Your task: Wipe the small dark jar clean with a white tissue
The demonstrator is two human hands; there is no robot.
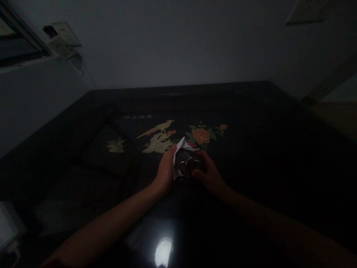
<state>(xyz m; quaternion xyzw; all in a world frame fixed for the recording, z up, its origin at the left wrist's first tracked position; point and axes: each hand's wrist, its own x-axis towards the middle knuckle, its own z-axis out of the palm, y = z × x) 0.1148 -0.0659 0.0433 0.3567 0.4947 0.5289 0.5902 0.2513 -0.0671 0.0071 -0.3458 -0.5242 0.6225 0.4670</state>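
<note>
Here, near the middle of the frame, the left hand [166, 168] is curving, partly closed, around a white tissue [179, 146] and pressing it against the left side of a dark shiny object [187, 162]. The right hand [208, 172] is gripping that object's right side, thumb and fingers spread around it; what the object is, I cannot tell. Both are sitting over the glossy black bench [259, 149], where a bird picture [159, 127] and an orange flower picture [200, 136] are showing just above. Wall sockets [67, 34] are sitting at upper left.
</note>
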